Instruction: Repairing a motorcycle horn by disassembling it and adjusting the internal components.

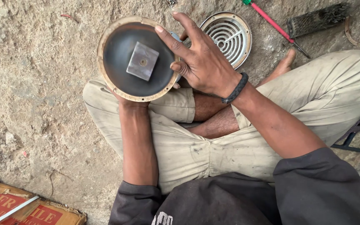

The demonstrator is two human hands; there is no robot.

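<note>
I sit cross-legged on bare ground. A round dark metal disc (119,52) with a rusty rim and a square grey plate (142,61) at its centre is held up over my left knee. My left hand (131,101) is mostly hidden beneath the disc and supports it from below. My right hand (196,58) rests on the disc's right edge, fingers spread, index finger lying on the rim. A black band (235,88) circles my right wrist.
A round slotted metal grille (230,35) lies on the ground behind my right hand. A red-handled tool (273,23), a wire brush (317,18) and a metal ring (355,37) lie at upper right. A strapped cardboard box (21,208) sits at lower left.
</note>
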